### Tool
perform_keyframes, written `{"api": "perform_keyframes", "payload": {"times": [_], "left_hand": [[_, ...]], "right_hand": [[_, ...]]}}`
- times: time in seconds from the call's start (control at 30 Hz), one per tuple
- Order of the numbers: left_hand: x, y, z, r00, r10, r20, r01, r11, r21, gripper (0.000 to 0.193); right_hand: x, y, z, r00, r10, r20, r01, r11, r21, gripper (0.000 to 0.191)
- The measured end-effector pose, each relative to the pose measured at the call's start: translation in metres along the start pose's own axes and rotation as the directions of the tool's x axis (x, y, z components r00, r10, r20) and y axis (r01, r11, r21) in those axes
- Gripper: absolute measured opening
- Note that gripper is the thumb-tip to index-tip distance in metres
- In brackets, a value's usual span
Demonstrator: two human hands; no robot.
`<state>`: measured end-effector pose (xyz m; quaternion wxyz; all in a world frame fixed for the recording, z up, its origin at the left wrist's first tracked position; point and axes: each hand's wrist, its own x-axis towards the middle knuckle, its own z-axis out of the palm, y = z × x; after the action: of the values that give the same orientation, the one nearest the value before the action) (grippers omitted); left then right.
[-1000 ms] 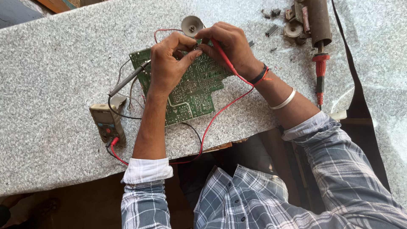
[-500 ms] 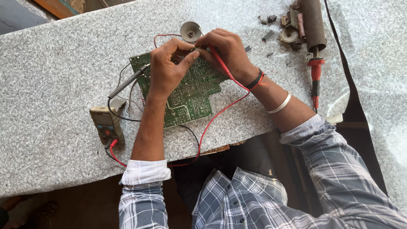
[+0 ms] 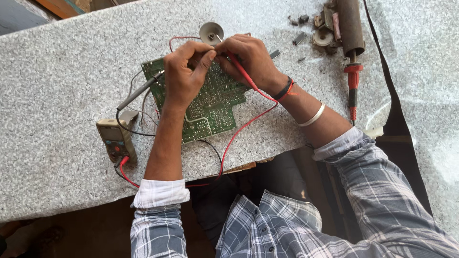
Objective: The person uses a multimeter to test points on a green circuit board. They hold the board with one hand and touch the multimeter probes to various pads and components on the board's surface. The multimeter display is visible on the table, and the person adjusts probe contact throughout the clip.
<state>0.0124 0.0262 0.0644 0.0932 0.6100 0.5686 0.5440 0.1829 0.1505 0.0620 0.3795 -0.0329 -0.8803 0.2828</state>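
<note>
A green circuit board (image 3: 210,107) lies solder side up on a speckled granite slab (image 3: 62,71). My left hand (image 3: 184,76) rests on the board's upper part and holds a black test probe (image 3: 138,91) that sticks out to the left. My right hand (image 3: 248,57) grips a red test probe (image 3: 241,71), its tip down at the board's top edge beside my left fingers. Red and black leads run to a small multimeter (image 3: 114,140) at the left.
A round grey metal disc (image 3: 211,32) sits just beyond the board. At the far right lie a dark cylinder (image 3: 350,26), small metal parts (image 3: 322,37) and a red-handled tool (image 3: 353,91). The slab's near edge runs just above my lap.
Both hands have stayed on the board's top edge with only small finger shifts. The view has drifted slightly.
</note>
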Motion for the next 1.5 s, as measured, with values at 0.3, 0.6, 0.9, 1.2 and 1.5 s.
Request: {"api": "perform_keyframes", "payload": {"times": [0.3, 0.6, 0.9, 1.2, 1.5], "left_hand": [[-0.002, 0.003, 0.0, 1.0, 0.002, 0.03, -0.001, 1.0, -0.02, 0.013], [-0.003, 0.005, 0.003, 0.999, 0.05, -0.017, -0.049, 0.996, 0.073, 0.034], [-0.004, -0.012, -0.005, 1.0, 0.019, 0.01, -0.019, 0.999, 0.029, 0.024], [-0.002, -0.012, -0.007, 1.0, 0.012, 0.009, -0.012, 0.999, 0.037, 0.021], [-0.002, -0.01, -0.012, 1.0, -0.025, -0.005, 0.025, 0.999, -0.02, 0.017]], "right_hand": [[-0.001, 0.0, 0.0, 1.0, 0.029, -0.001, -0.029, 0.999, 0.029, 0.017], [-0.002, 0.007, 0.005, 0.985, 0.171, 0.013, -0.17, 0.966, 0.193, 0.011], [0.0, 0.01, 0.005, 0.985, 0.16, 0.069, -0.169, 0.974, 0.151, 0.011], [-0.004, 0.016, 0.007, 0.995, 0.096, -0.003, -0.095, 0.992, 0.088, 0.012], [-0.001, 0.022, 0.015, 0.999, 0.024, -0.02, -0.024, 0.999, 0.026, 0.011]]}}
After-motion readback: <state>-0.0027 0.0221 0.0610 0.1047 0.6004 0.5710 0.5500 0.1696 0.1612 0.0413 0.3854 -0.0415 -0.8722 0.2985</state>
